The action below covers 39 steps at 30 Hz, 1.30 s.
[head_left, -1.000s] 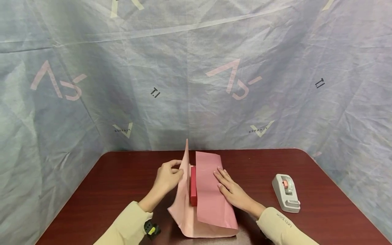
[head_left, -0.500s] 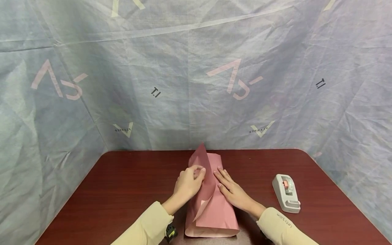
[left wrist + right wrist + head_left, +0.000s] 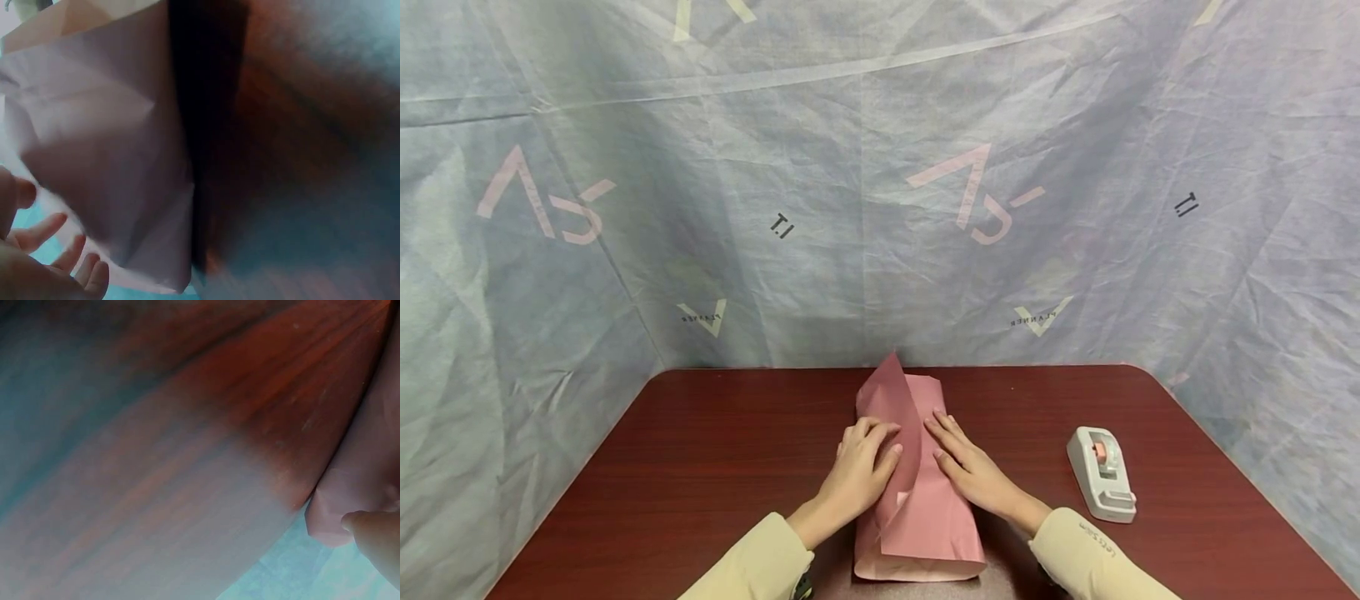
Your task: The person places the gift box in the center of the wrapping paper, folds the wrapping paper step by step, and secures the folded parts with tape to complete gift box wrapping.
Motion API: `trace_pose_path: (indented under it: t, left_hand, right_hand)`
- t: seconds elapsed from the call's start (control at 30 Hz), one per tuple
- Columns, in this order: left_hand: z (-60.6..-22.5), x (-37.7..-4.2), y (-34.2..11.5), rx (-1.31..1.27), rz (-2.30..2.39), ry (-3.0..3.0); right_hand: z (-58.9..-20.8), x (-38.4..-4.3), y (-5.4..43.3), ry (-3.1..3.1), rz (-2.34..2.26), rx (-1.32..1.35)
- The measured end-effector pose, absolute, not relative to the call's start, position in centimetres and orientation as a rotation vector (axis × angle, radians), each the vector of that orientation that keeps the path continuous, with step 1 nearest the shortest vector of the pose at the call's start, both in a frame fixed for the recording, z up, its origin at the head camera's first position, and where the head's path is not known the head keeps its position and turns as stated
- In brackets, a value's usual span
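A sheet of pink wrapping paper (image 3: 936, 517) lies folded over from both sides at the middle of the table. The red box inside it is hidden from every view. My left hand (image 3: 857, 467) rests on the left flap (image 3: 891, 396), whose far corner stands up in a point. In the left wrist view the fingers (image 3: 72, 250) of that hand are spread and slightly bent beside the paper. My right hand (image 3: 973, 475) lies on the right flap with its fingers extended. In the right wrist view one fingertip (image 3: 369, 528) shows against the paper.
A white tape dispenser (image 3: 1102, 475) with an orange-cored roll stands on the right of the dark red wooden table (image 3: 715, 467). A grey printed cloth (image 3: 820, 283) hangs behind the table's far edge.
My left hand has moved rightward, folding the left flap over the red box, then loosened its pinch and come to rest on the flap. My right hand has stayed in place.
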State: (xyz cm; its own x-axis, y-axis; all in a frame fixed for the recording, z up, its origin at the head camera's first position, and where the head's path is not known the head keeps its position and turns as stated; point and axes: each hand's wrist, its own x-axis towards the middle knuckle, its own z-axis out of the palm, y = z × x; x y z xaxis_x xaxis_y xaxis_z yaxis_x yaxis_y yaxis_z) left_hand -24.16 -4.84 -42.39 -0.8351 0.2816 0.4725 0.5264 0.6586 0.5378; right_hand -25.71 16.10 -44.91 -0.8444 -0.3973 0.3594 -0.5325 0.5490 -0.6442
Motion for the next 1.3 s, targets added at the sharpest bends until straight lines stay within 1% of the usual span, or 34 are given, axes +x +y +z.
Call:
trace_pose_path:
  t: [0.1,0.2,0.4,0.47,0.57,0.7,0.93,1.13,1.3]
  left_hand:
    - [-42.8,-23.8,-5.0,-0.548,-1.13,-2.534]
    - [-43.0,-23.4,-5.2,-0.397,-1.354,-2.54]
    - [-42.9,-22.0,-5.4,-0.065,-1.974,-2.502]
    - [-42.7,-21.6,-5.5,0.011,-2.17,-2.465]
    - [-42.5,-21.3,-5.7,0.071,-2.3,-2.467]
    - [-42.4,-21.8,-6.1,0.066,-2.238,-2.553]
    - [-43.3,-23.4,-6.6,-0.099,-1.944,-2.653]
    - [-44.2,-24.3,-5.5,-0.113,-1.638,-2.661]
    - [-44.7,-24.8,-4.4,-0.185,-1.619,-2.617]
  right_hand:
    - [-44.9,-25.7,16.1,-2.615,1.183,0.792]
    - [-44.9,-25.7,16.1,-2.614,1.203,0.793]
    - [-44.8,-25.7,16.1,-2.61,1.204,0.797]
    - [-44.8,-25.7,16.1,-2.611,1.198,0.801]
    - [-44.8,-25.8,16.1,-2.612,1.203,0.805]
    - [-45.0,-25.8,16.2,-2.607,1.198,0.806]
    - [-45.1,-25.9,16.1,-2.592,1.186,0.815]
    - [-45.1,-25.8,16.1,-2.608,1.186,0.8]
    - [-45.1,-25.9,16.2,-2.595,1.172,0.802]
